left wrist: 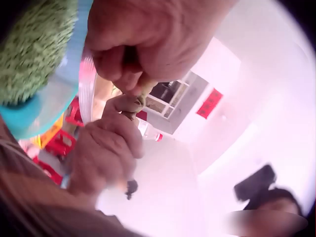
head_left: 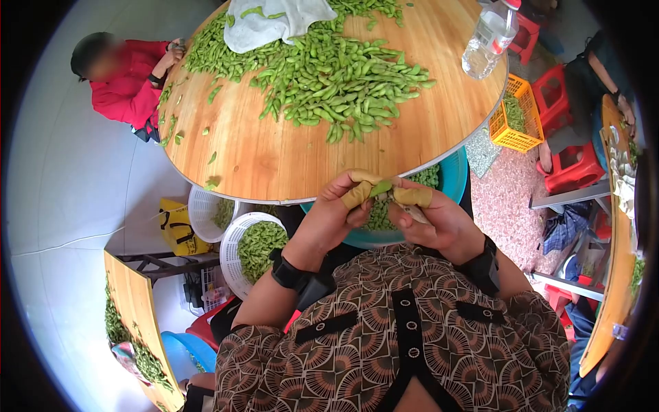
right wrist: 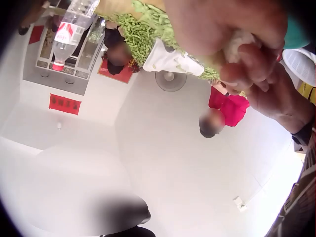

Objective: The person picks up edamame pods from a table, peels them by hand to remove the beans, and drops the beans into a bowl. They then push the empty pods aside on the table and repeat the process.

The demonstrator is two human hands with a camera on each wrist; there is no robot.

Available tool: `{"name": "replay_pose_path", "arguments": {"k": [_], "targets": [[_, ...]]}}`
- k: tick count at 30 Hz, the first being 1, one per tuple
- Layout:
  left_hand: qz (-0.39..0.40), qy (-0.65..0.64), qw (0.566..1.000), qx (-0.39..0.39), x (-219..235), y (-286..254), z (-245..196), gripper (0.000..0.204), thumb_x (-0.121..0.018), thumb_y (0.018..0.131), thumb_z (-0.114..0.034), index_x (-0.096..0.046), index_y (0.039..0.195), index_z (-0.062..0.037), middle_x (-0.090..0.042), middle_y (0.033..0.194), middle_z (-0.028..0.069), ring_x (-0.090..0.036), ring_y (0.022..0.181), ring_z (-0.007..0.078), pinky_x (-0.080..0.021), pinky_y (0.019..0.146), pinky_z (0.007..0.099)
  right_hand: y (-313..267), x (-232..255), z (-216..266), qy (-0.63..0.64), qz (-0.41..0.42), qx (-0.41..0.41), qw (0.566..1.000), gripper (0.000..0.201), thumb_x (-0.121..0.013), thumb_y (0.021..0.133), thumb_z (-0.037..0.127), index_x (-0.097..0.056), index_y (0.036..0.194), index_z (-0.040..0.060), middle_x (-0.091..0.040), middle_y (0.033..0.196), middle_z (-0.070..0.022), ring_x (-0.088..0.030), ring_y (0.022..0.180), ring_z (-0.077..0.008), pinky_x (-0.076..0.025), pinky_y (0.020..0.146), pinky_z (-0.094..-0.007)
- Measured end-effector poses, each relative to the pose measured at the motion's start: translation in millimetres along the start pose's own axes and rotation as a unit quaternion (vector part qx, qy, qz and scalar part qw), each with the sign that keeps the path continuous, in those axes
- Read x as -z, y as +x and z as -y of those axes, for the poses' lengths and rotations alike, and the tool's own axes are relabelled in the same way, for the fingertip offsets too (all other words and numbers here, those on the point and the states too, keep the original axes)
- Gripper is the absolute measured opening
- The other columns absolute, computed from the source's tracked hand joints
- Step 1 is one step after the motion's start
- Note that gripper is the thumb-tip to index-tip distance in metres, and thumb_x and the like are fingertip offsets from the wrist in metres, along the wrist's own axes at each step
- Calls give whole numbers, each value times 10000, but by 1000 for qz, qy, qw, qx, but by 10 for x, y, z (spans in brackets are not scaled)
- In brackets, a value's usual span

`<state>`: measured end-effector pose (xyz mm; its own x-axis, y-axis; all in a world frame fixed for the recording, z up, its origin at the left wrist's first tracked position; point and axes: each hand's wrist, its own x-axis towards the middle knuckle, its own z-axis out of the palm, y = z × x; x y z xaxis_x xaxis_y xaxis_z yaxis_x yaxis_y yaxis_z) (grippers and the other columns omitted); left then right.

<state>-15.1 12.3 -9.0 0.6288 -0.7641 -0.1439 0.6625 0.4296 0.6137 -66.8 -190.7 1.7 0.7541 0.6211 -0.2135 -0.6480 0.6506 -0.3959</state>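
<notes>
My left hand (head_left: 321, 216) and right hand (head_left: 443, 223) meet over a teal basin (head_left: 458, 180) at the table's near edge. Between their fingertips a green soybean pod (head_left: 381, 187) is pinched from both sides. Yellowish covers wrap some of the fingers on each hand. Inside the basin lie shelled green beans (head_left: 379, 217), partly hidden by the hands. Something whitish (right wrist: 239, 45) shows within the curled fingers of the right hand in the right wrist view. A large heap of soybean pods (head_left: 343, 82) spreads over the round wooden table (head_left: 240, 144).
A white cloth (head_left: 264, 24) lies on the heap. A water bottle (head_left: 491, 41) stands at the table's right. Two white baskets (head_left: 230, 257) hold pods at lower left. Right of the table are a yellow crate (head_left: 522, 137) and red stools (head_left: 573, 168). A person in red (head_left: 127, 82) sits at left.
</notes>
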Motion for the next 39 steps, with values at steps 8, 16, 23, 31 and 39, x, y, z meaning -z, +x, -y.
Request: {"name": "replay_pose_path", "arguments": {"k": [8,16,23,31,39], "targets": [[-88,802,511,-295,-247,-29,-106,213,-696,810,-70,-608,998,-26,-609,792,133,-626,624,307,-501,508,359,1,-377,98,-279,-187,47,941,207,-420,989,179,-482,1130,40,-597,735,-75,-523,422,-112,-339,338,-202],[-127,765,542,-323,-352,-3,-71,144,-658,817,-54,-573,928,-21,-613,738,147,-615,566,317,-481,479,369,-5,-489,110,-458,-161,83,870,178,-398,998,156,-470,1089,22,-583,722,-57,-558,454,-106,-369,366,-211],[-191,521,797,-237,-139,106,63,110,-487,961,-103,-556,927,-24,-547,667,22,-501,511,113,-382,475,241,111,-325,36,-333,-162,84,925,186,-407,992,154,-490,1103,30,-566,687,-51,-472,430,-85,-327,369,-216],[-203,363,902,-112,49,109,95,128,-485,983,-139,-546,956,-30,-508,665,-15,-503,572,100,-400,517,246,142,-56,82,-249,-103,34,962,192,-472,978,178,-521,1126,65,-553,693,-15,-452,457,-81,-338,406,-213],[-167,663,696,-219,-258,106,23,104,-527,947,-118,-544,964,-16,-588,745,161,-581,600,304,-452,558,359,174,-119,141,-597,-225,281,717,173,-688,794,104,-570,894,26,-447,636,-44,-408,569,-101,-376,516,-287]]}}
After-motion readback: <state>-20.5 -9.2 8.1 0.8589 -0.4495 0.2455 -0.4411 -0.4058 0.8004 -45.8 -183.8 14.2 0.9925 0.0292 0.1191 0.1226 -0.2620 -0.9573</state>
